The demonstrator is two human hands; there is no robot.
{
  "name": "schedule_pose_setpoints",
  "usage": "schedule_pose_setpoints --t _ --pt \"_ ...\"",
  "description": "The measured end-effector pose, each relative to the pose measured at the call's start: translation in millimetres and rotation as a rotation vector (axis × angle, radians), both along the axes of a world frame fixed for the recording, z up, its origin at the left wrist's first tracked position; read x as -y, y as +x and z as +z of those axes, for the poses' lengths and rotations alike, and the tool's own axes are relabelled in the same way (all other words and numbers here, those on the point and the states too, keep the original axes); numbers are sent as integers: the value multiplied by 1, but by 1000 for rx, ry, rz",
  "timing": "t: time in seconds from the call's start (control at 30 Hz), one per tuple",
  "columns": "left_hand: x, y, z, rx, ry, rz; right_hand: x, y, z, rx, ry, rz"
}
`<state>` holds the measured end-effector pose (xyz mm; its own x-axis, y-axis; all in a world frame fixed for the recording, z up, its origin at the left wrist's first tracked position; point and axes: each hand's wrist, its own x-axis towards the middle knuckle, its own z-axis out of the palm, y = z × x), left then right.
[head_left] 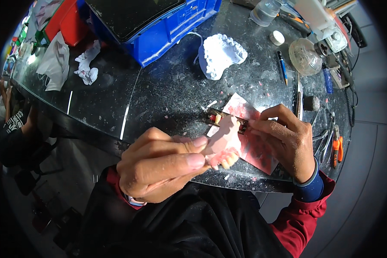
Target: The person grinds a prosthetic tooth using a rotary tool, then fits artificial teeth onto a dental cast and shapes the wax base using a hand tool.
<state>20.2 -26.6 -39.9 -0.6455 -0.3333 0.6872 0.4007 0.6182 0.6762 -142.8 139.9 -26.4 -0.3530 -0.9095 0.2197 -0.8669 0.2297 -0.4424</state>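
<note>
My left hand (159, 163) is pinching the model (223, 144) between thumb and fingers, holding it up near the front edge of the worktop (163, 79). The model has a dull pink base, with cream teeth along its lower right side as I see it. The fingertips of my right hand (288, 142) are at the right end of a dark strip (211, 116); I cannot tell whether they grip it or only rest there. The strip lies behind the model, which hides part of it, and a loose-looking tooth (218, 118) shows on it. Under the strip and beside my right hand I see a sheet (260, 155) smeared with pink.

Beyond the hands, a white cast (219, 56) sits near the blue crate (159, 41). Right of the cast lie a white cap (277, 38) and a blue pen (282, 68), with a glass burner (304, 56) further right. Orange-handled pliers (336, 146) rest at the right edge. On the left I have a crumpled tissue (87, 69) beside a pale wrapper (56, 62).
</note>
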Motion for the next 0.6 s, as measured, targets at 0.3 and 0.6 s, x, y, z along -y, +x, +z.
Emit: schedule_pose_setpoints --t 0.3,0.6 --pt "0 4 -5 -94 45 -49 2 4 10 158 -106 -58" --pt "-4 -1 -5 -157 86 -72 3 3 15 27 -336 4"
